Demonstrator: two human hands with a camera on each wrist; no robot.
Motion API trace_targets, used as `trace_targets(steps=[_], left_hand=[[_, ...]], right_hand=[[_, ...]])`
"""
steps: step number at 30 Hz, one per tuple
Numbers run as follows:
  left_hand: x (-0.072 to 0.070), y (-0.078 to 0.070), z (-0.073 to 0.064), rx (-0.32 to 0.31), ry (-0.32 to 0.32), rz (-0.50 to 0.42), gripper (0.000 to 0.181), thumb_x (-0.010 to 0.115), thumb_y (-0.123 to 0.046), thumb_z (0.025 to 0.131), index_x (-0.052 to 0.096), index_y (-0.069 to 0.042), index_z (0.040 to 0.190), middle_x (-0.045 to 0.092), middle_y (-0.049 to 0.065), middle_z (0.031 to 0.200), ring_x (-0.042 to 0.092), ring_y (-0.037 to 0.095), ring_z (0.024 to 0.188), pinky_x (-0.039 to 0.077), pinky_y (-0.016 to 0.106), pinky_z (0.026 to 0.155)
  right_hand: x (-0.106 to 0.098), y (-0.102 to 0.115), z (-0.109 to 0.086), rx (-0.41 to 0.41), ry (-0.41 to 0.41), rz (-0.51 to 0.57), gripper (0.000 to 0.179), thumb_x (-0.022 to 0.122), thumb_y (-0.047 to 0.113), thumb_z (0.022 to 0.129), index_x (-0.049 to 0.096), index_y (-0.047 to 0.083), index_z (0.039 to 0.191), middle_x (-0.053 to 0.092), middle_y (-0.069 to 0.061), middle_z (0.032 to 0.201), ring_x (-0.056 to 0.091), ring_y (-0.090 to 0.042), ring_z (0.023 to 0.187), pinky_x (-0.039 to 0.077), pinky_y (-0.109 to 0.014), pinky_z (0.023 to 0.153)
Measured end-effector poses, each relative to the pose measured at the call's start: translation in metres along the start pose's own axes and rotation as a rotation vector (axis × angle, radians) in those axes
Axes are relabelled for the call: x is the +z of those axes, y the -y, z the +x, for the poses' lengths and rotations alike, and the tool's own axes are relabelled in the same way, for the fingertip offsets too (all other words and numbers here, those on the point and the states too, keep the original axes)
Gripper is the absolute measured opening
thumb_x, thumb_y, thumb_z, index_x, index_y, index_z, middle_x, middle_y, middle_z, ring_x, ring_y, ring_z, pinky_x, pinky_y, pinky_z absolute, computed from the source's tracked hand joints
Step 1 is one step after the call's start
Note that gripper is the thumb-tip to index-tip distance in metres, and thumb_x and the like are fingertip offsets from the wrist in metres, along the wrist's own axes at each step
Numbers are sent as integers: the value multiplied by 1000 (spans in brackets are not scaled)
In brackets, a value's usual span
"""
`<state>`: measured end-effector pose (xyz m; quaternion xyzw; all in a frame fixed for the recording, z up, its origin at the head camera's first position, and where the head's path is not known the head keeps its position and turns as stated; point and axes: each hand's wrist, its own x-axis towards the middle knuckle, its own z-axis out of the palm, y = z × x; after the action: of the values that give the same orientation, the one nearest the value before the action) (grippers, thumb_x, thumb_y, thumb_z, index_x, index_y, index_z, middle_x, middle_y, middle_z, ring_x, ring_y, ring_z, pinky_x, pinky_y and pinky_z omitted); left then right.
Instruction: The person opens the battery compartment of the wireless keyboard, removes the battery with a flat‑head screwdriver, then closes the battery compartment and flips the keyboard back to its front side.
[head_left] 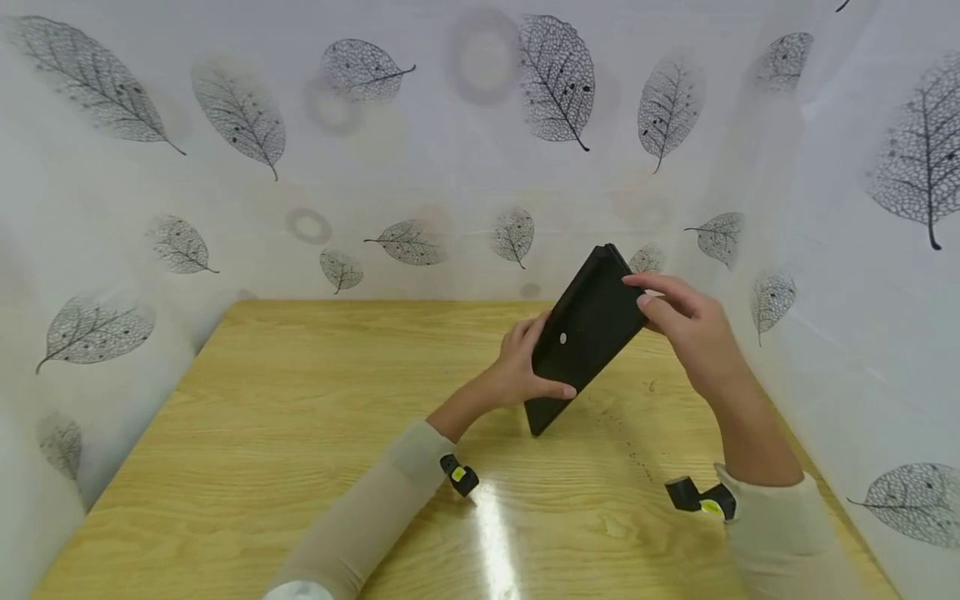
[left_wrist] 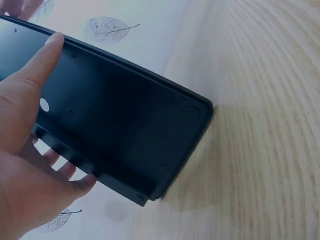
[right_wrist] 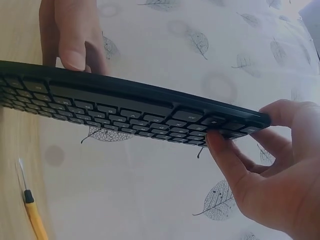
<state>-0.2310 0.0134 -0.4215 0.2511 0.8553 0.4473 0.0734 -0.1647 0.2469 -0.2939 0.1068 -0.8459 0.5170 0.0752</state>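
Note:
Both hands hold a black computer keyboard (head_left: 588,321), tilted up on its short end with its underside facing the head camera. Small screw points and a white oval sticker (left_wrist: 44,104) show on that underside. My left hand (head_left: 517,367) grips it across its width near the lower end, thumb on one long edge and fingers on the other. At the upper end my right hand (head_left: 693,333) pinches the corner between thumb and fingers. Rows of keys (right_wrist: 130,115) are visible only in the right wrist view. The keyboard's lower end is right at the tabletop.
A screwdriver (right_wrist: 32,210) with a yellow handle lies on the wooden table (head_left: 300,450), seen in the right wrist view. Dark crumbs (head_left: 636,457) are scattered on the table right of the keyboard. A white leaf-print curtain (head_left: 450,167) encloses the back and sides.

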Motion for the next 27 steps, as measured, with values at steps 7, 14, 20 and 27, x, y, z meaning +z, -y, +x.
trace_targets(steps=[7, 14, 20, 27], left_hand=[[7, 7, 1, -24, 33, 42, 126, 90, -46, 73, 4, -29, 164, 14, 8, 164, 12, 34, 152, 26, 55, 119], [12, 16, -3, -92, 65, 85, 126, 88, -53, 73, 2, -35, 163, 12, 7, 165, 14, 32, 151, 32, 54, 116], [14, 23, -6, -110, 80, 105, 128, 88, -54, 72, 1, -34, 163, 12, 8, 165, 14, 33, 151, 34, 54, 115], [15, 28, -9, -121, 94, 137, 129, 88, -56, 70, 2, -33, 163, 12, 7, 166, 15, 34, 151, 35, 54, 115]], right_hand=[[-6, -9, -1, 1, -5, 101, 40, 49, 31, 107, 60, 13, 141, 45, -3, 152, 48, -7, 130, 50, -14, 91], [-14, -23, -1, 10, 12, 403, 39, 56, 23, 105, 58, 7, 140, 44, -2, 149, 47, -9, 129, 52, -16, 88], [-17, -32, -2, 1, 10, 504, 36, 55, 17, 105, 60, 5, 138, 47, 1, 145, 50, -7, 125, 54, -18, 87], [-17, -45, -2, -29, 25, 666, 30, 52, 9, 105, 64, 1, 131, 52, -3, 135, 65, -9, 107, 56, -23, 86]])
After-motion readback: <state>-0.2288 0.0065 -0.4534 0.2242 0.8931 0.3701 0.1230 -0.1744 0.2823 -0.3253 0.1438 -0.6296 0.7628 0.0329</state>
